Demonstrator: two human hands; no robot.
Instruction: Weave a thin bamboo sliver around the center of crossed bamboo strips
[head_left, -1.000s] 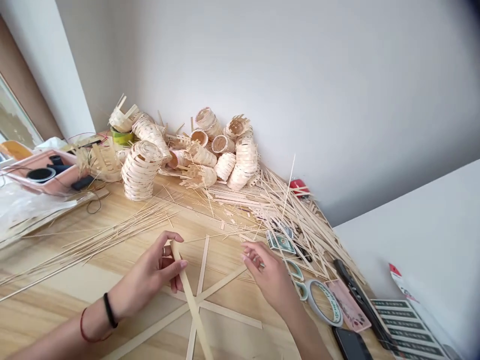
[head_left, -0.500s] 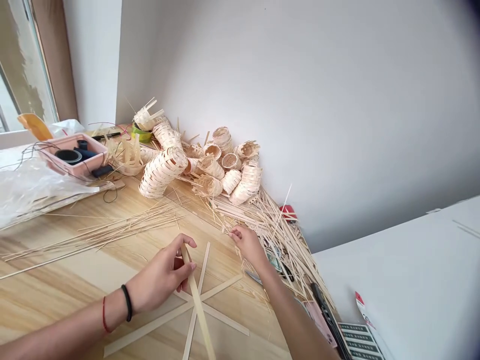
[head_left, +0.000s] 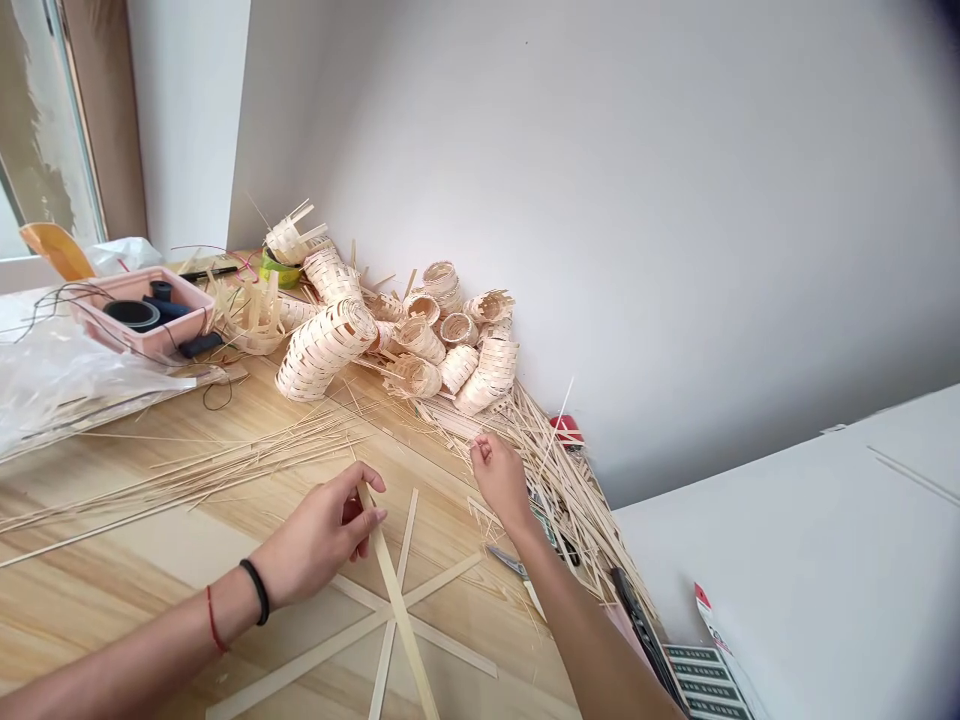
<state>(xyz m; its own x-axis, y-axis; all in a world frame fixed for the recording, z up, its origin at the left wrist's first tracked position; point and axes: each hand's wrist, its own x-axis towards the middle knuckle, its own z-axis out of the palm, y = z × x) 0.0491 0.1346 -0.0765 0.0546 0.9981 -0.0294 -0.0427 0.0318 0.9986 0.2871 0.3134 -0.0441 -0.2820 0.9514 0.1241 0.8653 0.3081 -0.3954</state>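
Our left hand [head_left: 322, 535] grasps a flat bamboo strip [head_left: 396, 590] between thumb and fingers, near the strip's upper end. From the hand, the strip runs down and across a star of crossed bamboo strips [head_left: 450, 647], which lies flat on the wooden table [head_left: 112, 590]. A black wristband [head_left: 259, 590] and a red string [head_left: 214, 620] circle our left wrist.

Our right hand [head_left: 501, 480] is raised above the table with its fingers curled, just beside a heap of bamboo offcuts [head_left: 570, 500]. We cannot tell whether these fingers pinch anything. Scissors [head_left: 506, 562] lie just below this hand, near our right forearm.

Loose thin bamboo splints [head_left: 225, 470] lie to the left of the star. Farther back, woven bamboo baskets [head_left: 420, 345] are piled against the wall [head_left: 600, 200], with a roll of green tape [head_left: 279, 270] among them. At the far left, a pink tray [head_left: 142, 340] holds black rolls [head_left: 133, 314] and stands beside a clear plastic bag [head_left: 75, 395].

At the lower right, a printed sheet [head_left: 705, 685] carries rows of green labels. We find no brand, and the writing is too small to read.
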